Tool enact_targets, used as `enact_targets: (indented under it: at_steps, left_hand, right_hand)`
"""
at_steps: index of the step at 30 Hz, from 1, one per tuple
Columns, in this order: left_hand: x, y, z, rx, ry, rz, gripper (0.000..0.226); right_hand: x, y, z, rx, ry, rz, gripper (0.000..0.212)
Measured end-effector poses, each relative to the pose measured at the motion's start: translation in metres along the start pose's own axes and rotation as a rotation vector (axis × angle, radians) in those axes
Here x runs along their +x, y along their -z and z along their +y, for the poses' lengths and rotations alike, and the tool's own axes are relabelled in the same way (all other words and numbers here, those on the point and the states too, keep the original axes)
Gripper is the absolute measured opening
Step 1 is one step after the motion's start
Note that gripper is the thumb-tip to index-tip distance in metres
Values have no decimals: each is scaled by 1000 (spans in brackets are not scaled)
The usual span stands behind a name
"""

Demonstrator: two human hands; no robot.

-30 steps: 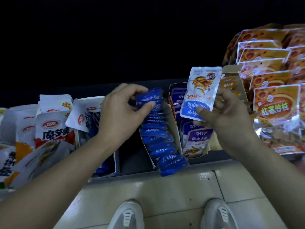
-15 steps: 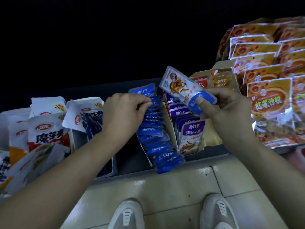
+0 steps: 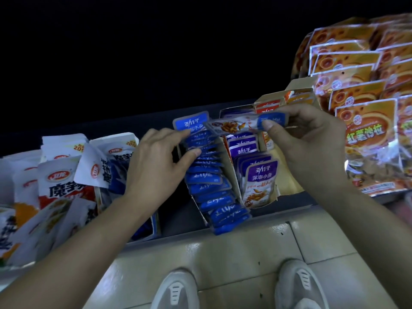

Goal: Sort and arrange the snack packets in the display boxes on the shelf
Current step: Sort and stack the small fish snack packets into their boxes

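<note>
the orange packet stack (image 3: 365, 121) fills the upper right of the frame; a nudge from the right wrist beside it could, i judge, bring bags sliding down. white packets (image 3: 60, 181) lean loosely at the left. at centre, the blue display box (image 3: 230, 175) sits skewed, its front packets hanging past the shelf edge, so pressing hard into the row may tip them to the floor. the left hand (image 3: 156, 166) pinches the rear packets of that row. the right hand (image 3: 312, 139) pinches a loose blue packet (image 3: 245, 124) by one end, flat above the box's back; so thin a grip could drop it into the purple box (image 3: 276, 198) alongside.
</note>
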State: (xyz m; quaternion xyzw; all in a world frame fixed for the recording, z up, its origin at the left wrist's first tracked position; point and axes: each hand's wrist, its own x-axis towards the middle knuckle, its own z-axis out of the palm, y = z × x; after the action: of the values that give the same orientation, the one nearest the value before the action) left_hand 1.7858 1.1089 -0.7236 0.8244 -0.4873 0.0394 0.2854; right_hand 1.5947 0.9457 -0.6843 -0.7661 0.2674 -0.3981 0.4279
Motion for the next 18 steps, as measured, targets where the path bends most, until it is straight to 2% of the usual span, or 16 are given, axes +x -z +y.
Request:
enact_targets:
  at_steps: [5,8,10,12,15,18]
  left_hand:
    - [-1,0,-2,-51,-15,4,34]
    - [-2,0,-5,-65,-6,11,31]
    - [-3,0,-6,-81,5,46,28]
    - [-3,2,-8,-135,26,103,31]
    - [-2,4,-8,-257,50,151,48]
    - [1,5,-6,-370,49,130,45]
  right_hand:
    - [4,-5,1,-158,75,-140,17]
    - [10,-11,1,-397,237,-214,16]
    - [17,-15,0,-463,307,-240,16]
    - [24,-20,1,-512,365,-284,18]
    - [26,-34,0,-598,441,-329,16]
    - [22,-46,-6,-651,497,-279,12]
